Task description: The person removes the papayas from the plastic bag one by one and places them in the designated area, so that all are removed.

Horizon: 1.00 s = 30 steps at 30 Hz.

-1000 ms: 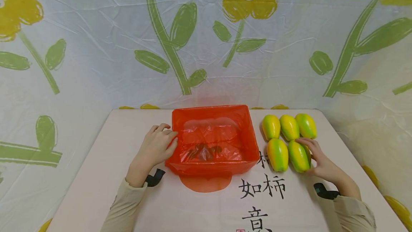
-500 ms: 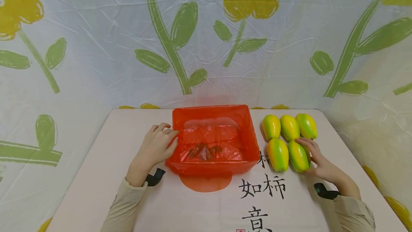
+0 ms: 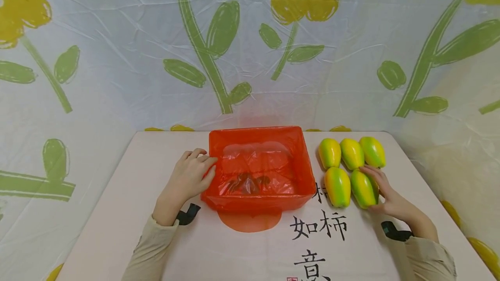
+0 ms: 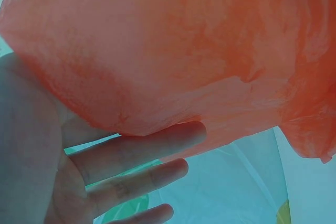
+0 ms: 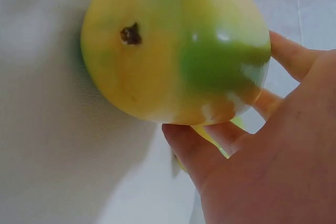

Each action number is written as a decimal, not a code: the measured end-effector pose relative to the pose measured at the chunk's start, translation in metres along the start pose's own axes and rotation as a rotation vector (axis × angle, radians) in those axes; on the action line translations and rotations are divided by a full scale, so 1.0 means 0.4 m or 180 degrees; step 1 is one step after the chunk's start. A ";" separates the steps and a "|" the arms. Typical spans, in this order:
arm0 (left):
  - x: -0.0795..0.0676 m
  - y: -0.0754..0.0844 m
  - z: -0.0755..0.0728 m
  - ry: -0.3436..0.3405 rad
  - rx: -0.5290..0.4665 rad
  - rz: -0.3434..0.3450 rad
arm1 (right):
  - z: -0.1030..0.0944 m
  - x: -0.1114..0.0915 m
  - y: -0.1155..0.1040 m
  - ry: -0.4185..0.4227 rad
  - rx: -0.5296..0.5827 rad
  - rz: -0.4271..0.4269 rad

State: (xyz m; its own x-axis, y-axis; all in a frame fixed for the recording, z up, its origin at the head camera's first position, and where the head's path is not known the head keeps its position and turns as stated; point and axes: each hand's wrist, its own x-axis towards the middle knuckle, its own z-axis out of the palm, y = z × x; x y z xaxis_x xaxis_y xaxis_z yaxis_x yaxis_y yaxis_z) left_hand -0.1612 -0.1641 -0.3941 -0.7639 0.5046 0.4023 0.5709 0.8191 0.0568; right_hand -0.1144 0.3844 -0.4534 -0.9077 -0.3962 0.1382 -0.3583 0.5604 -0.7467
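Note:
In the head view a red plastic-lined box [image 3: 255,205] stands open-topped on the table. My left hand [image 3: 189,174] is at its left wall, fingers loosely bent at the rim; in the left wrist view the fingers [image 4: 139,153] stretch beside the red plastic [image 4: 173,51], with the thumb hidden. At the right, several glossy yellow-green papayas lie in two rows. My right hand [image 3: 394,198] grips the front right papaya [image 3: 362,190], fingers at its far end and thumb at its near end. The right wrist view shows this papaya [image 5: 152,72] close, with a dark stem mark.
The other front papaya [image 3: 337,187] lies just left of the held one. Behind them sits the back row [image 3: 351,154]. Black calligraphy [image 3: 318,227] marks the pale tabletop [image 3: 234,255]. A flower-printed cloth [image 3: 136,55] hangs behind and at the sides.
Both hands, the box and the papayas keep practically the same places. The view itself shifts very slightly.

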 end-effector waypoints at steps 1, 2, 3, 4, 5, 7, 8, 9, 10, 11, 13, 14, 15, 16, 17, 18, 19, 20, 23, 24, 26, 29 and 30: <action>0.000 -0.001 0.000 0.0004 0.0002 0.0003 | 0.000 0.000 0.001 0.0004 0.0022 -0.0003; 0.000 -0.001 0.001 0.0006 0.0003 0.0003 | 0.000 0.000 0.002 0.0007 0.0038 0.0003; 0.000 -0.002 0.001 0.0006 0.0006 0.0001 | 0.001 0.000 0.003 0.0013 0.0038 0.0012; -0.001 -0.002 0.001 0.0006 0.0006 0.0001 | 0.001 0.000 0.004 0.0021 0.0023 0.0020; -0.001 -0.003 0.001 0.0002 0.0006 0.0001 | 0.002 0.000 0.004 0.0036 -0.0006 0.0035; 0.000 -0.003 0.001 -0.0003 0.0003 0.0000 | 0.003 0.001 0.004 0.0074 -0.0108 0.0082; -0.001 -0.002 0.000 -0.0006 -0.0004 -0.0006 | 0.004 0.002 0.003 0.0090 -0.0172 0.0108; -0.001 -0.002 0.000 -0.0008 -0.0009 -0.0009 | 0.005 0.003 0.003 0.0106 -0.0234 0.0123; -0.001 -0.001 -0.001 -0.0013 -0.0015 -0.0012 | 0.006 0.005 0.002 0.0119 -0.0283 0.0142; 0.000 -0.001 -0.001 -0.0018 -0.0021 -0.0016 | 0.008 0.006 0.002 0.0127 -0.0323 0.0157; 0.000 -0.001 -0.001 -0.0024 -0.0021 -0.0027 | 0.010 0.010 0.001 0.0122 -0.0334 0.0159; -0.001 -0.001 -0.001 -0.0025 -0.0021 -0.0031 | 0.011 0.011 0.001 0.0109 -0.0327 0.0158; -0.001 -0.001 -0.001 -0.0027 -0.0018 -0.0031 | 0.012 0.012 0.001 0.0100 -0.0311 0.0156; -0.001 -0.001 -0.001 -0.0027 -0.0017 -0.0030 | 0.012 0.013 0.000 0.0095 -0.0297 0.0148; -0.001 -0.001 -0.001 -0.0023 -0.0017 -0.0029 | 0.012 0.013 0.000 0.0093 -0.0278 0.0132; -0.001 -0.001 -0.002 -0.0016 -0.0016 -0.0027 | 0.012 0.014 0.000 0.0090 -0.0251 0.0116; -0.001 -0.001 -0.002 -0.0009 -0.0015 -0.0025 | 0.012 0.013 0.000 0.0087 -0.0223 0.0107; -0.002 -0.001 -0.002 0.0000 -0.0020 -0.0022 | 0.012 0.013 0.000 0.0084 -0.0194 0.0107; -0.001 -0.002 -0.002 0.0022 -0.0028 -0.0017 | 0.011 0.012 0.002 0.0090 -0.0104 0.0103; -0.001 -0.002 -0.002 0.0027 -0.0028 -0.0016 | 0.012 0.012 0.002 0.0085 -0.0075 0.0112; -0.001 -0.002 -0.003 0.0031 -0.0035 -0.0015 | 0.012 0.010 0.003 0.0092 -0.0027 0.0111; -0.001 -0.002 -0.004 0.0029 -0.0042 -0.0015 | 0.013 0.010 0.002 0.0104 0.0047 0.0063; -0.001 -0.002 -0.004 0.0026 -0.0045 -0.0015 | 0.013 0.010 0.001 0.0109 0.0066 0.0040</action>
State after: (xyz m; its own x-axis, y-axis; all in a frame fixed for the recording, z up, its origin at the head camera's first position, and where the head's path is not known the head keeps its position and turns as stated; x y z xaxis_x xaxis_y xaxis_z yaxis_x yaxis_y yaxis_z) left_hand -0.1608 -0.1654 -0.3927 -0.7641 0.4986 0.4094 0.5716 0.8174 0.0714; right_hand -0.1169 0.3794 -0.4567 -0.9192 -0.3639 0.1506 -0.3425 0.5498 -0.7618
